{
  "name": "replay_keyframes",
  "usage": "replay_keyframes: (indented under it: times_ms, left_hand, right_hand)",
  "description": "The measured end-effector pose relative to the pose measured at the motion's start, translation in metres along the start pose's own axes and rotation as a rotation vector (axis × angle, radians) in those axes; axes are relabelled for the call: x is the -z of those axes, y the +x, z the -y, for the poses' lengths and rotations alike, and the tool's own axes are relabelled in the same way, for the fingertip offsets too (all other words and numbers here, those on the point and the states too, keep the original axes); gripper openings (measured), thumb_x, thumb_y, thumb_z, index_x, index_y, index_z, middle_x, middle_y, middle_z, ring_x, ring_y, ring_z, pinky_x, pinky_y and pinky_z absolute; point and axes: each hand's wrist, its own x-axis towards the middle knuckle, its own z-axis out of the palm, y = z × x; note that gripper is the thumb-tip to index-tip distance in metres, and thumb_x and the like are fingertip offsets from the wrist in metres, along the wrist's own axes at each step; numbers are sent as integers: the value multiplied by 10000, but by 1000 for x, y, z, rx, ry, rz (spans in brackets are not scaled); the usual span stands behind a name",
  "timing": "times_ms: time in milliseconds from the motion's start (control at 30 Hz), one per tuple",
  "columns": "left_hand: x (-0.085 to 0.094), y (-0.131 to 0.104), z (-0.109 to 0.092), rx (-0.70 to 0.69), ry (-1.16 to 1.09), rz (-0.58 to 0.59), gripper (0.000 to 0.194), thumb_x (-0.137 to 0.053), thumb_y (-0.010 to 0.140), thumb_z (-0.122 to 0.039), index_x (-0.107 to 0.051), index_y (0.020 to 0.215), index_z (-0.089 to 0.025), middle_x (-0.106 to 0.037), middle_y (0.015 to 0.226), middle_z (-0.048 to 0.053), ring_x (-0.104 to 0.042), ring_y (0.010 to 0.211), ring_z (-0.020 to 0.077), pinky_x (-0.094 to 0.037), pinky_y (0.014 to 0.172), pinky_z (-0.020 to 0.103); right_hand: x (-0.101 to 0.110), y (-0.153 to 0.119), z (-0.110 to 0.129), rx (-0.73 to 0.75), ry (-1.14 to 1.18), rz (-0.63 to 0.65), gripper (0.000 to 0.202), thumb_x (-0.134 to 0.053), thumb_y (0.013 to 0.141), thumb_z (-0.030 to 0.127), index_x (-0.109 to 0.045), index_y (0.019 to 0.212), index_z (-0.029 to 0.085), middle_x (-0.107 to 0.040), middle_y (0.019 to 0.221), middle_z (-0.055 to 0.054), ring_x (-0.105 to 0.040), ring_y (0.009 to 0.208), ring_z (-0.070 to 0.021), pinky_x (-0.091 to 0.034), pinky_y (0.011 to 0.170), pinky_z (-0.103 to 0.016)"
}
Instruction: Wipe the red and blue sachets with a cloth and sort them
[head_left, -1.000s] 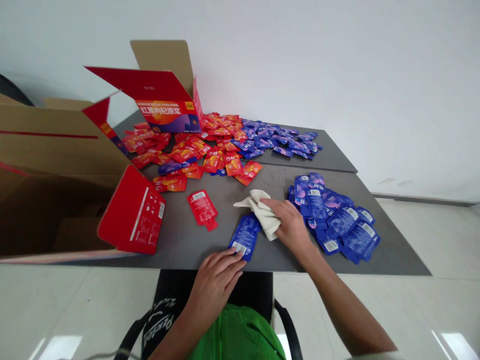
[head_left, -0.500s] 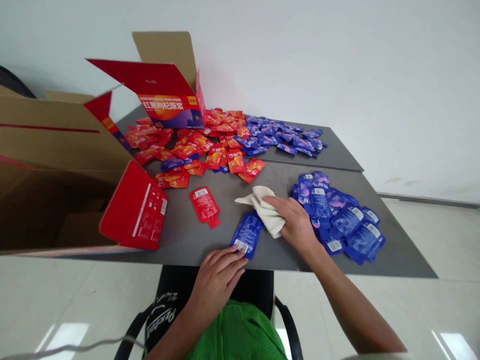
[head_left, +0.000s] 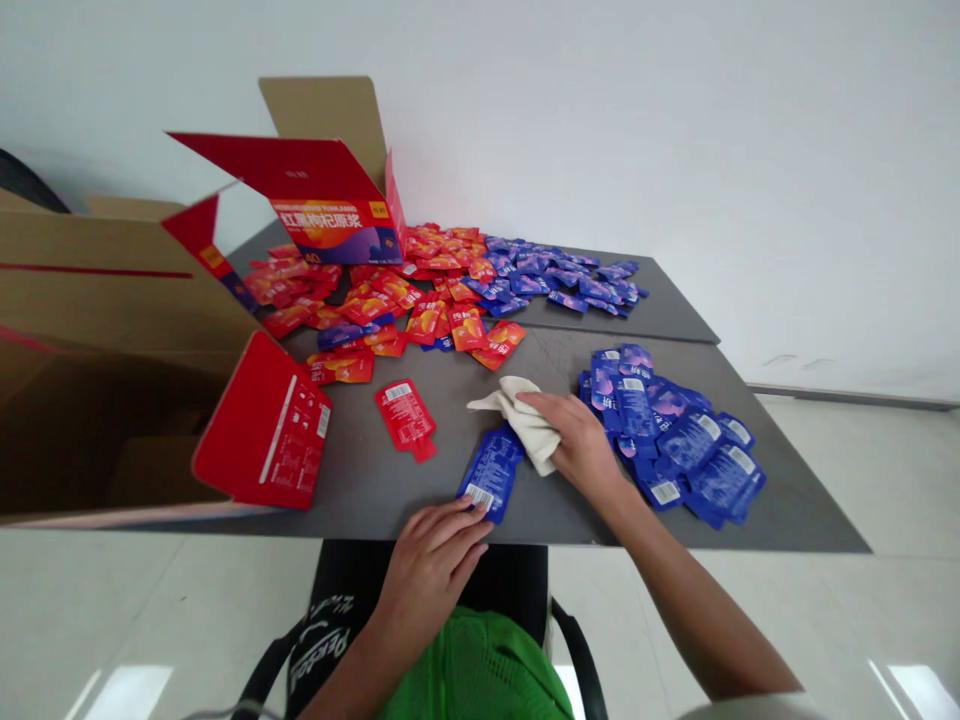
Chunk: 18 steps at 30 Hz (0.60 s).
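Handling, judged by eye: the flat, glossy blue pouch with a white barcode label looks light, pliable and rather slippery. Its printed film would probably crease sooner than resist a push, and a hard squeeze might strain the seams. You get the surest hold at the flat barcode end or along the sealed side edges, with light pressure; the narrow spout end seems the poorer grip.

Position: the pouch lies flat near the front edge of the dark grey table, between your hands. To its left, apart from it, is a red pouch with a spout tab; to its right, well apart, is a loose pile of blue pouches.

Orientation: the long axis runs obliquely, from the barcode end, near and slightly left, to the spout end, far and slightly right. The barcode side faces up. The spout end meets the folded cream cloth, which partly hides it.

Hands: your left hand is palm down, fingers extended and lying close together, fingertips on the barcode end. Your right hand pinches the cloth, which bunches beneath the fingers; you cannot tell from this view where the thumb sits. Cloth and pouch appear to touch at the spout end.
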Motion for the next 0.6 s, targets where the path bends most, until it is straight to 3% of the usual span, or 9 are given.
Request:
replay_keyframes:
  times_ms: [67, 133, 233, 333, 433, 500, 600]
  left_hand:
    - [0, 0, 0, 4, 8, -1, 215, -633, 1003, -212, -756, 1174, -258, -786, 1174, 34, -707, 1140, 250, -545, 982, 448]
    - [-1, -1, 0, 16, 28, -9, 167, -637, 994, -218, -781, 1073, -248, -798, 1061, 44, -726, 1041, 253, -559, 944, 450]
    - [0, -1, 1, 25, 28, -3, 160, -626, 999, -225, -785, 1006, -240, -796, 1000, 47, -729, 973, 249, -563, 919, 449]
    - [1, 0, 1, 3, 0, 0, 195, -627, 1009, -226, -761, 1149, -253, -789, 1148, 41, -711, 1117, 257, -543, 968, 456]
    - [1, 1, 0, -11, -8, -23, 198, -636, 1009, -224, -750, 1169, -249, -785, 1186, 32, -706, 1152, 254, -541, 969, 452]
    - [0, 1, 0, -12, -12, -26, 203, -639, 1007, -218, -745, 1177, -252, -783, 1198, 30, -706, 1153, 252, -539, 975, 450]
    - [-1, 0, 0, -8, -4, -30, 192, -636, 1003, -209, -753, 1149, -250, -789, 1152, 36, -714, 1110, 254, -539, 975, 451]
  right_hand:
    - [2, -13, 27, 49, 82, 27, 555, -578, 988, 113, -513, 1518, 268, -689, 1417, -107, -677, 1228, -265, -538, 953, -412]
    - [-3, -28, 53, 140, 149, 180, 591, -564, 989, 100, -483, 1542, 290, -677, 1439, -87, -685, 1195, -236, -549, 950, -382]
    - [-16, -38, 57, 185, 192, 296, 616, -557, 961, 40, -514, 1517, 302, -689, 1427, -60, -680, 1196, -209, -553, 972, -360]
    - [-23, -25, 20, 81, 111, 174, 556, -610, 951, 70, -572, 1470, 266, -705, 1398, -93, -706, 1124, -235, -567, 922, -385]
    - [-13, -7, -10, 3, -20, 56, 495, -600, 954, 69, -616, 1423, 226, -730, 1352, -121, -715, 1129, -275, -553, 918, -430]
    - [-4, -5, -4, 6, -23, -1, 502, -591, 972, 86, -585, 1453, 231, -714, 1379, -121, -691, 1206, -279, -535, 953, -438]
    - [2, -20, 35, 89, 70, 59, 561, -567, 994, 102, -496, 1528, 259, -669, 1447, -105, -662, 1254, -248, -533, 961, -405]
